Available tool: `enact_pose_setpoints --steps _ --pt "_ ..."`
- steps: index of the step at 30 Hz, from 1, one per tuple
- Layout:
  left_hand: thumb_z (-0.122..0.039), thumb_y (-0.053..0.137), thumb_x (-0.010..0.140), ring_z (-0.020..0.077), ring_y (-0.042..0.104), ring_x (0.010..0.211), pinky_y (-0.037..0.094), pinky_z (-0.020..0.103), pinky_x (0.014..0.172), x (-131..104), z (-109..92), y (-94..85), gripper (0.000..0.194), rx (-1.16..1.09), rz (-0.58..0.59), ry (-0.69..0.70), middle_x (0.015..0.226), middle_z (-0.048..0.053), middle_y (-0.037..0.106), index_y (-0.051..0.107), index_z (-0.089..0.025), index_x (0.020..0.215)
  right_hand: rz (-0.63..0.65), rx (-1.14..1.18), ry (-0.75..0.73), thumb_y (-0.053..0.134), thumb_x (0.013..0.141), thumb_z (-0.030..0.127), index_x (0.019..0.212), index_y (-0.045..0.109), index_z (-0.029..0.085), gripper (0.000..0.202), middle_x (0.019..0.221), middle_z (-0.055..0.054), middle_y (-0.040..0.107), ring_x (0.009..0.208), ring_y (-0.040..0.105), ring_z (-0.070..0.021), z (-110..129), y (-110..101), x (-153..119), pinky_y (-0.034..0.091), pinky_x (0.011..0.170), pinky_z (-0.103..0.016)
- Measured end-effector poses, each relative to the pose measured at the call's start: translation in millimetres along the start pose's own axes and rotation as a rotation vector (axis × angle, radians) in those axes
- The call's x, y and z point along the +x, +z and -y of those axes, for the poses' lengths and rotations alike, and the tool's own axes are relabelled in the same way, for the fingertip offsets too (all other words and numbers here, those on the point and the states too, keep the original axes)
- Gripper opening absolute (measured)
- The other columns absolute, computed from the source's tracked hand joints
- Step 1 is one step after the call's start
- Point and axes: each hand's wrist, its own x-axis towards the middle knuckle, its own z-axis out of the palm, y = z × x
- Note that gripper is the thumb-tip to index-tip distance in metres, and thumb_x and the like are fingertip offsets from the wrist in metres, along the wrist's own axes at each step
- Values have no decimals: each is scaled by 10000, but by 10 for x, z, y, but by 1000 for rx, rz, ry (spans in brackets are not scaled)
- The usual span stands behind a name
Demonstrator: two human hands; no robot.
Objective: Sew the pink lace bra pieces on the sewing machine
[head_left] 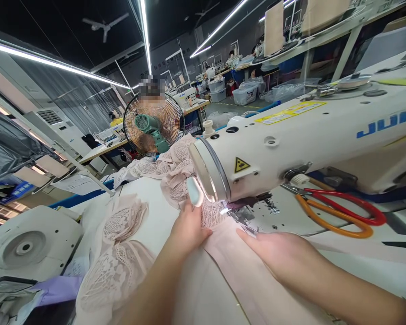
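Head view: both hands' fingers (pixel 207 233) seemingly press pale fabric (pixel 235 259) beneath the blue-lettered "JUKI" machine (pixel 274 144).

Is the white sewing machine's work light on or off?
On: the work light glows bright white beneath the machine's head, beside pale pink lace fabric.

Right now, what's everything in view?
sewing machine: one, white, right
second machine: one, white, left
scissor handles: two, red and orange, right
fabric: one strip, pink, under machine head
lace pieces: several, pink, table
table: one, white, foreground
fan: one, green and black, behind table
ceiling fans: two, grey, overhead
lights: several, white, overhead
tubs: several, clear, background
people: several, colours mixed, background
sheet: one, purple, lower left
left hand: one, bare, on fabric
right hand: one, bare, on fabric
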Motion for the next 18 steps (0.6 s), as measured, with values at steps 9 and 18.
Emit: enact_pose_setpoints --steps 9,18 --pt "-345 622 824 312 391 1345 442 330 997 98 63 -4 501 24 -19 -32 1515 149 296 512 -146 1272 197 -153 -33 521 801 167 1363 525 215 564 810 -80 724 672 669 -298 72 -99 13 178 448 -322" --pt "-304 584 864 298 427 1317 446 337 981 238 176 59 549 30 -121 -75 1336 162 514 407 -151 1361 217 -177 -44 542 809 171 1362 516 194 554 825 -72 725 694 678 -309 99 -119 7 148 441 -338"
